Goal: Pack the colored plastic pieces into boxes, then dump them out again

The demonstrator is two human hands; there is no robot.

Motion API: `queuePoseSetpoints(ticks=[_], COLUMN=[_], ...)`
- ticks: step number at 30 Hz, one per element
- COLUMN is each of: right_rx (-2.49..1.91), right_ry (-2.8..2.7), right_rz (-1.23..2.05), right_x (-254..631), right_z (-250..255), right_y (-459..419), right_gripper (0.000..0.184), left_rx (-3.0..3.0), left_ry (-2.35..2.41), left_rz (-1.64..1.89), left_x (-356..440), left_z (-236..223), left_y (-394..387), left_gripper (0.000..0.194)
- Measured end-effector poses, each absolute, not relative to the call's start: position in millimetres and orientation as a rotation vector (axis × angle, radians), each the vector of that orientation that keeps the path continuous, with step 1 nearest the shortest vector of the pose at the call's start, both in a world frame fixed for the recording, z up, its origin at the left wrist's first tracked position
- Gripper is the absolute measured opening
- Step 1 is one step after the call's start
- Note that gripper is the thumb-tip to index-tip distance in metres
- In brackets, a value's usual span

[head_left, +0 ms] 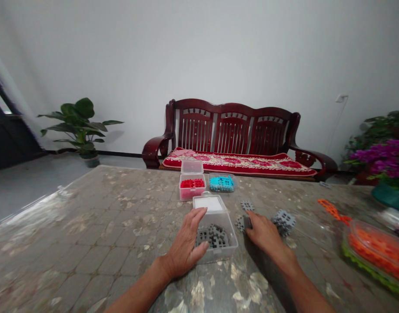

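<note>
An open clear plastic box point(232, 232) with grey interlocking tiles point(214, 237) inside stands on the table. My left hand point(188, 243) is at its left side, thumb and fingers apart, with nothing visible between them. To the right of the box, my right hand point(263, 230) pinches a dark grey interlocking tile point(248, 222) between thumb and fingers, partly hidden. Another grey tile point(239, 224) lies right beside it, and a flat grey tile point(247, 205) is just beyond the fingertips. A cube-like cluster of grey tiles point(284, 221) sits right of my right hand.
Farther back stand a box of red pieces point(192, 187) and a container of blue pieces point(222, 183). At the right are a container of orange pieces point(378, 248), an orange chain point(333, 211), a clear lid point(312, 228) and a flower pot point(390, 198). A wooden bench point(232, 130) is behind the table.
</note>
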State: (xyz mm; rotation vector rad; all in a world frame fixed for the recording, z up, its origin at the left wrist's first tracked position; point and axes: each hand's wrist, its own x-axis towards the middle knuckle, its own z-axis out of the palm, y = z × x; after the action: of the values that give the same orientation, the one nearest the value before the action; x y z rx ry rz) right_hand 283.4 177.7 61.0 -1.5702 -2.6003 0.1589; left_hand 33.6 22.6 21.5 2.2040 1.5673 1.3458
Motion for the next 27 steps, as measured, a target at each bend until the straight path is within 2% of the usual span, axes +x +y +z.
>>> queuePoseSetpoints(ticks=[5,10,14,18,20,24,27], right_rx=[-1.207,-0.776,-0.620,-0.516,-0.615,-1.232,-1.576], right_ry=[-2.364,-2.581,-2.755,-2.686,-2.544,-2.230,-2.260], right_rz=[0.373,0.470,0.466,0.464,0.455,0.354,0.285], right_x=[279,248,217,211,220,248,260], right_z=[88,123,118,105,98,79,63], right_y=[164,125,111,128,149,202,230], right_gripper=[0.060,0.058,0.042,0.039,0.038,0.049,0.052], left_rx=[2.200,2.202,2.233,2.230,2.209,2.184,2.176], left_ry=[1.561,1.561,1.556,1.560,1.562,1.561,1.559], left_rz=[1.336,1.370,1.373,1.369,1.363,1.364,1.373], left_x=[34,34,34,34,34,35,35], left_z=[21,18,15,16,18,20,20], left_y=[22,24,25,24,24,23,23], left_gripper=[0.069,0.070,0.073,0.073,0.071,0.071,0.070])
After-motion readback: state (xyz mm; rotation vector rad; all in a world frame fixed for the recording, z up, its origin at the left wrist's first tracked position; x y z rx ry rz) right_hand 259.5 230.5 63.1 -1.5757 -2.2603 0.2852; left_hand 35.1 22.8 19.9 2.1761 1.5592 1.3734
